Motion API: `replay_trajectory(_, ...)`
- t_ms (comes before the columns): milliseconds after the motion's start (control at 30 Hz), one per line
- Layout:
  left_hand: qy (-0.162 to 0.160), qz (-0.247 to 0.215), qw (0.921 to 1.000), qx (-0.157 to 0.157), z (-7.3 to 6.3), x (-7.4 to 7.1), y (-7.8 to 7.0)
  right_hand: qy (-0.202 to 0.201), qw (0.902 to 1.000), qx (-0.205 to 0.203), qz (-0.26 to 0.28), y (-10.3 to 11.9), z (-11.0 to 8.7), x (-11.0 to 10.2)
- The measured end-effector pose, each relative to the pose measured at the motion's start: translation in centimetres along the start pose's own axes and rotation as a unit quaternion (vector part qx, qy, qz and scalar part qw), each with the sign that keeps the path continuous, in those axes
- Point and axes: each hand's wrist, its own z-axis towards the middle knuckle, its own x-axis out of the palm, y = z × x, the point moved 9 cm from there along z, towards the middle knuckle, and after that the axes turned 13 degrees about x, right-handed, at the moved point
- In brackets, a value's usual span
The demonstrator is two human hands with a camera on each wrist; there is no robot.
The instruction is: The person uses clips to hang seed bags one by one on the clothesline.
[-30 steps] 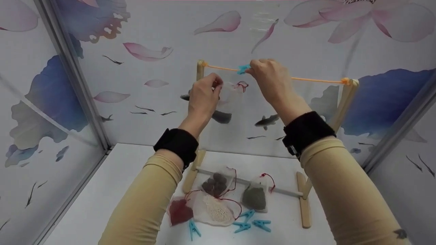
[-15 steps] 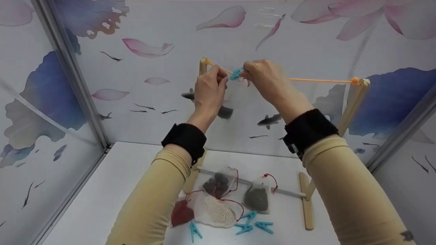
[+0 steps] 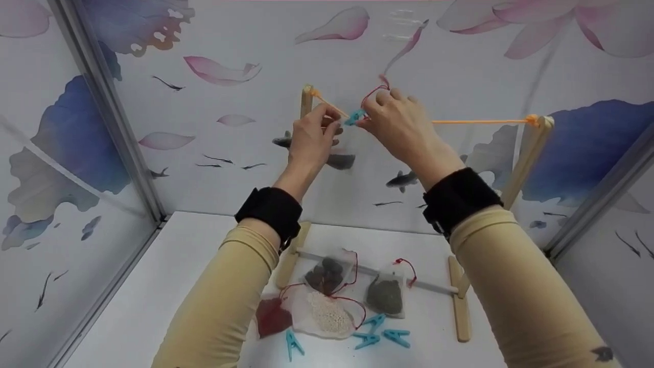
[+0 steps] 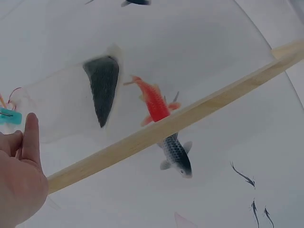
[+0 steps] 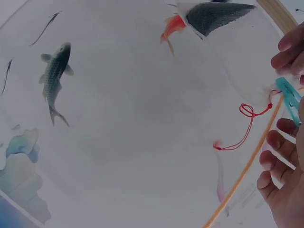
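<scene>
My right hand [image 3: 401,125] pinches a blue clothespin [image 3: 353,118] at the orange rope [image 3: 480,122]. Close beside it, my left hand [image 3: 314,134] pinches the top of a sheer drawstring bag [image 4: 57,102]; the fingertips' exact grip is partly hidden. The bag hangs at the rope with dark contents [image 4: 102,85] gathered in its bottom. Its red drawstring [image 5: 249,124] loops out by the right hand. In the right wrist view the clothespin [image 5: 289,97] sits against the rope, near the bag's mouth; whether its jaws hold the bag cannot be told.
Wooden posts [image 3: 529,158] carry the rope, joined low by a grey bar [image 3: 429,287]. On the white table [image 3: 168,271] lie sheer bags with dark lumps [image 3: 325,276], green filling [image 3: 386,296], pale grains [image 3: 329,314] and red filling [image 3: 273,317], plus several blue clothespins [image 3: 396,337].
The left hand has come up to the rope with the bag, next to the clothespin. The rope now dips there, and the red drawstring has flipped up above the right hand.
</scene>
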Motion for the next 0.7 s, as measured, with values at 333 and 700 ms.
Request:
replay_trajectory(333,0.026,0.122,0.988,0.09,-2.7,0.4,-2.6,-0.063,0.9974,0.011,-0.033,-0.3,-3.4,-0.2)
replay_trajectory(700,0.134,0.197,0.9507,0.199,-9.5,5.5,-3.7,-0.098,0.9941,-0.009,-0.047,-1.5,-10.3,1.6)
